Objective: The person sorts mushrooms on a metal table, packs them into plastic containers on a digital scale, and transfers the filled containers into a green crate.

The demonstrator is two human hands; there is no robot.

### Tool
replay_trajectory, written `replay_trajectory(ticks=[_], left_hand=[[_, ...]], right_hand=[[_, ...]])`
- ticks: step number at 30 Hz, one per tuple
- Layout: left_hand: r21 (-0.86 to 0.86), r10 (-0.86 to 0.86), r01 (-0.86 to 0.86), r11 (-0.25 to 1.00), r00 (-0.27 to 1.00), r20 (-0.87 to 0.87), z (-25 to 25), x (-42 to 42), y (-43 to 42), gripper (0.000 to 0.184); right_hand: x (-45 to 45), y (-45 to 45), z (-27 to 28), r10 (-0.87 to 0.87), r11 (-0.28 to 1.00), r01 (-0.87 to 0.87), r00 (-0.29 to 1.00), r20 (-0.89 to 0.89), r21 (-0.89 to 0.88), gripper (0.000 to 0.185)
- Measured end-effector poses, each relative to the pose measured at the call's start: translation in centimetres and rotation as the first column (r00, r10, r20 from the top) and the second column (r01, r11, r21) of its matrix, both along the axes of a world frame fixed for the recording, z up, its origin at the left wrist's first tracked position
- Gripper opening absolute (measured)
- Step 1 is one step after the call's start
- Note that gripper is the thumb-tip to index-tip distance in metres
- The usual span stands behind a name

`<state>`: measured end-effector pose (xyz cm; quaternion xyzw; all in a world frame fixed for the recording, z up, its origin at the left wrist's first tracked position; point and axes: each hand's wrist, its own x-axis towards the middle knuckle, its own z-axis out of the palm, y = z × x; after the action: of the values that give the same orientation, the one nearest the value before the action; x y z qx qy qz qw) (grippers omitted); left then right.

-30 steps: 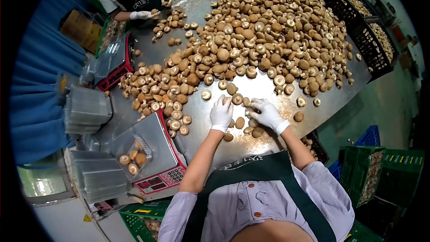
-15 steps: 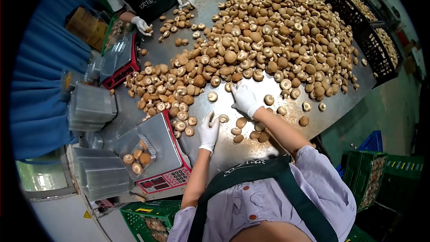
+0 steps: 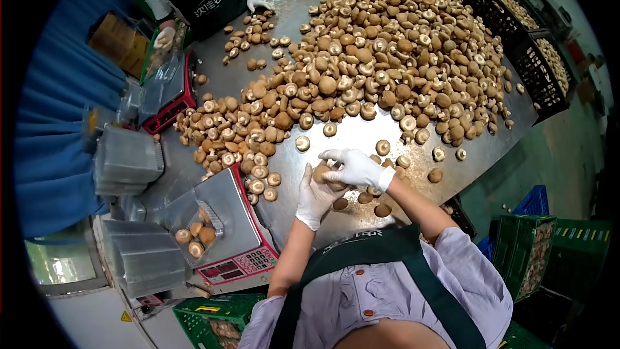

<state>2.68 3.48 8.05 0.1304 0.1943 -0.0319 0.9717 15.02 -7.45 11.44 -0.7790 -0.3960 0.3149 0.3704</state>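
My left hand [image 3: 314, 199], in a white glove, is curled round a brown mushroom [image 3: 320, 174] above the metal table. Pressed against it from the right is my gloved right hand [image 3: 359, 169], its fingers bent over mushrooms between the two palms; how many is hidden. Several loose mushrooms lie just below and beside the hands, among them a dark cap [image 3: 382, 210]. Beyond the fingertips, a mushroom with its stem up [image 3: 302, 143] rests apart from the big mushroom pile [image 3: 387, 58].
To the left, a red-framed scale [image 3: 248, 245] carries a clear plastic tray [image 3: 216, 220] with several mushrooms. Stacked clear trays [image 3: 143, 255] stand beside it. Across the table [image 3: 284, 10] a co-worker [image 3: 206, 3] stands near a second scale [image 3: 169, 100]. Black crates [image 3: 500, 13] border the right side.
My hands have come together, the right one moving down and left to the left hand. Mushrooms are now held between them. The co-worker's hand near the scale has moved left.
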Motion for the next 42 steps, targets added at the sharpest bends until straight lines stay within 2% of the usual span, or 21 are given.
replay_trajectory(ticks=[1, 2, 6, 8, 12, 15, 16, 18, 19, 22, 24, 26, 28, 30, 31, 32, 33, 36, 37, 39, 42], left_hand=[[-0.304, -0.017, 0.097, 0.948, 0.967, 0.254, -0.7, 0.1, 0.6, 0.046], [0.004, 0.142, -0.147, 0.989, 0.947, -0.288, -1.4, -0.4, 0.1, 0.036], [-0.033, 0.109, -0.122, 0.992, 0.956, -0.274, -4.5, -2.5, 1.5, 0.035], [-0.034, 0.087, -0.097, 0.995, 0.972, -0.217, -4.4, -3.2, 1.7, 0.036], [-0.109, 0.019, -0.019, 0.994, 1.0, -0.008, -3.8, -3.7, 2.3, 0.054], [-0.156, 0.077, -0.045, 0.987, 0.975, 0.206, -2.7, -3.4, 1.7, 0.072], [-0.16, 0.083, -0.051, 0.986, 0.976, 0.202, -2.0, -3.2, 1.4, 0.072], [-0.161, 0.202, -0.196, 0.967, 0.979, 0.02, -0.5, -2.5, 0.9, 0.074], [-0.161, 0.216, -0.217, 0.963, 0.976, -0.025, -0.2, -2.3, 1.0, 0.061], [-0.189, 0.195, -0.193, 0.963, 0.981, -0.01, -3.6, -2.7, 1.9, 0.042], [-0.14, 0.132, -0.134, 0.981, 0.991, -0.026, -5.7, -3.2, 2.6, 0.042], [-0.095, 0.068, -0.073, 0.993, 0.996, -0.051, -5.6, -3.4, 2.7, 0.043], [-0.016, 0.14, -0.149, 0.989, 0.955, -0.261, -3.5, -3.3, 2.0, 0.033], [0.062, 0.157, -0.145, 0.987, 0.939, -0.305, -2.9, -3.3, 1.9, 0.035], [0.074, 0.139, -0.124, 0.989, 0.96, -0.241, -2.9, -3.4, 1.8, 0.036], [0.085, 0.119, -0.105, 0.991, 0.977, -0.178, -2.9, -3.5, 1.7, 0.038], [0.08, 0.118, -0.105, 0.991, 0.976, -0.182, -3.2, -3.8, 1.8, 0.038], [-0.074, 0.122, -0.118, 0.99, 0.991, 0.051, -4.4, -4.0, 2.9, 0.052], [-0.171, 0.096, -0.071, 0.983, 0.985, 0.143, -4.3, -3.9, 3.2, 0.054], [-0.264, 0.082, -0.018, 0.964, 0.968, 0.236, -4.3, -3.9, 3.3, 0.055], [-0.188, 0.08, -0.041, 0.981, 0.974, 0.21, -4.5, -4.1, 3.6, 0.057]], right_hand=[[0.8, 0.7, 0.5, -0.067, 0.997, 0.069, 0.997, 0.036, -0.029, 0.049], [1.9, 1.3, 0.9, -0.133, 0.989, 0.138, 0.988, 0.071, -0.056, 0.046], [7.1, 4.4, -4.2, -0.33, 0.937, 0.329, 0.736, 0.592, 0.113, 0.03], [9.0, 5.1, -7.6, -0.186, 0.962, 0.272, 0.705, 0.685, -0.018, 0.028], [7.2, 4.7, -6.7, -0.234, 0.959, 0.279, 0.884, 0.405, -0.055, 0.022], [5.5, 3.1, -2.8, 0.09, 0.994, -0.085, 0.992, 0.089, -0.062, 0.039], [5.0, 2.8, -1.6, 0.261, 0.965, -0.26, 0.965, 0.028, -0.016, 0.043], [4.5, 3.2, 1.1, 0.205, 0.974, -0.204, 0.979, 0.0, -0.099, 0.045], [4.5, 3.5, 1.7, 0.144, 0.972, -0.145, 0.989, -0.018, -0.182, 0.047], [7.3, 6.0, 0.4, -0.085, 0.982, 0.139, 0.932, 0.353, -0.13, 0.042], [9.4, 7.9, -3.6, -0.257, 0.966, 0.231, 0.796, 0.548, 0.118, 0.04], [10.4, 8.9, -5.7, -0.115, 0.985, 0.17, 0.81, 0.575, -0.041, 0.041], [9.8, 9.2, -6.5, -0.128, 0.979, 0.201, 0.736, 0.665, -0.034, 0.034], [8.5, 8.3, -5.2, -0.17, 0.983, 0.183, 0.806, 0.566, 0.035, 0.029], [7.7, 7.8, -2.7, -0.084, 0.979, 0.127, 0.963, 0.257, -0.156, 0.034], [7.0, 7.1, -3.9, 0.011, 0.998, -0.003, 0.991, 0.132, -0.057, 0.045], [5.5, 6.3, -0.5, 0.164, 0.963, -0.136, 0.981, 0.108, -0.233, 0.051], [4.8, 4.0, 0.7, 0.468, 0.883, -0.467, 0.878, 0.099, -0.036, 0.053], [4.9, 4.3, 0.5, 0.317, 0.948, -0.317, 0.947, 0.05, -0.013, 0.051], [7.9, 6.0, 0.7, 0.132, 0.985, -0.099, 0.958, 0.255, -0.14, 0.045], [13.1, 8.6, -1.9, -0.183, 0.973, 0.227, 0.695, 0.695, 0.029, 0.036]])
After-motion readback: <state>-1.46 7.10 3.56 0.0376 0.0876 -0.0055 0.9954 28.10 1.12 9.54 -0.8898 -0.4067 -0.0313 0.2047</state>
